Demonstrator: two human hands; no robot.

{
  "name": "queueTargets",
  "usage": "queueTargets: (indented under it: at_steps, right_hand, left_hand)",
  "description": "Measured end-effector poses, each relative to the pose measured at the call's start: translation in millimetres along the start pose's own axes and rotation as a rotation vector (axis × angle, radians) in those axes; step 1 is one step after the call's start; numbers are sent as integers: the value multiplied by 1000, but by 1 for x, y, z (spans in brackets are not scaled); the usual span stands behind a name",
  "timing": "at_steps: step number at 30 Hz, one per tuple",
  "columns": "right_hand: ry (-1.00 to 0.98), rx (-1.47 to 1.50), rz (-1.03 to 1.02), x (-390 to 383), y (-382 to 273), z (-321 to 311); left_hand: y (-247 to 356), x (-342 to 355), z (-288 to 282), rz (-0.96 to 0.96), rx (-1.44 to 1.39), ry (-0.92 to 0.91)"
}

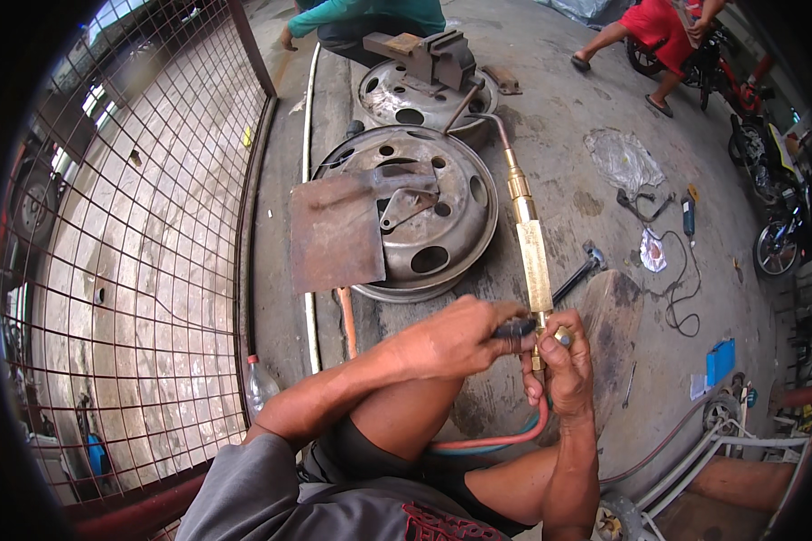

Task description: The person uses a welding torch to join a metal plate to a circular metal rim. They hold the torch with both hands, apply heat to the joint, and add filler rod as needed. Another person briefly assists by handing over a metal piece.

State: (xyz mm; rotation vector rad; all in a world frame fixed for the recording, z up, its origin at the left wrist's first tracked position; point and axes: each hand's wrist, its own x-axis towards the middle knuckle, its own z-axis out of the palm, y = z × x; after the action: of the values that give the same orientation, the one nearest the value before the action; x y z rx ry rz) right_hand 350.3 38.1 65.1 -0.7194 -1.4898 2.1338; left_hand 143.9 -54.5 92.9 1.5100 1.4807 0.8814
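A brass gas torch (534, 261) with a bent copper-coloured tip points away from me, its tip end near the farther wheel rim. My right hand (564, 365) is closed around the torch's valve end, fingers by a brass knob (563, 336). From the left, my left hand (465, 341) reaches to the same spot, closed on a dark cylindrical piece (514, 329) against the torch body; its exact kind is unclear. Red and teal hoses (514, 440) curve below the torch. A rusty metal plate (334, 236) lies on the nearer steel wheel rim (465, 239), with smaller metal pieces (410, 203) on top.
A bench vise (438, 61) sits on the farther rim (379, 95). A hammer (579, 272) lies right of the torch. Wire-mesh fencing (153, 225) runs along the left, beside a plastic bottle (260, 386). Two people are ahead; motorcycles (771, 180) stand at right. A corded tool (688, 215) lies on the floor.
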Motion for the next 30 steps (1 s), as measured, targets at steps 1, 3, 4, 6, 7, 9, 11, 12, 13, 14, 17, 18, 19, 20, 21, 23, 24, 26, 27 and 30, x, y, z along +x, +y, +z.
queueTargets:
  at_steps: [1,3,4,6,7,9,11,12,13,14,17,18,19,20,21,23,24,26,27,30]
  right_hand:
    - [-17,-19,14,-1,0,-1]
    - [-45,-68,56,-3,0,-2]
    - [-65,-95,82,-3,0,1]
    - [-95,-131,125,-2,0,6]
    - [-103,-141,137,-2,1,6]
    - [-120,-160,160,0,5,7]
    - [-119,-117,178,2,7,7]
    - [-125,-118,175,3,7,8]
    - [-130,-118,172,4,7,8]
    - [-130,-98,165,4,6,9]
    - [-105,-51,150,2,6,7]
    - [-90,-39,142,2,5,7]
    - [-86,-24,132,2,4,9]
    - [-80,-26,123,2,3,10]
    - [-73,-28,113,1,2,11]
    - [-60,-26,98,-1,1,10]
    - [-58,-20,90,-1,2,9]
    - [-54,-16,80,-2,1,7]
    - [-51,-15,80,-2,2,7]
    - [-79,-19,63,-3,0,7]
  left_hand:
    - [3,1,-7,-37,-17,-2]
    - [-26,11,-12,-84,-100,26]
    - [-44,14,-11,-72,-231,71]
    - [-61,18,-13,-131,-440,133]
    - [-60,20,-15,-188,-506,154]
    - [-66,22,-14,-278,-683,179]
    - [-69,21,-17,-304,-670,206]
    - [-70,19,-20,-315,-663,221]
    - [-73,18,-24,-312,-608,301]
    - [-79,19,-29,-308,-552,379]
    - [-105,30,-55,-365,-364,611]
    - [-115,33,-67,-349,-274,664]
    - [-124,32,-81,-334,-177,725]
    - [-137,35,-96,-383,-117,758]
    - [-144,38,-108,-431,-54,790]
    - [-146,44,-124,-448,54,821]
    - [-146,48,-129,-443,77,809]
    - [-147,56,-136,-418,85,804]
    - [-148,59,-137,-400,70,807]
    - [-154,70,-144,-373,93,812]
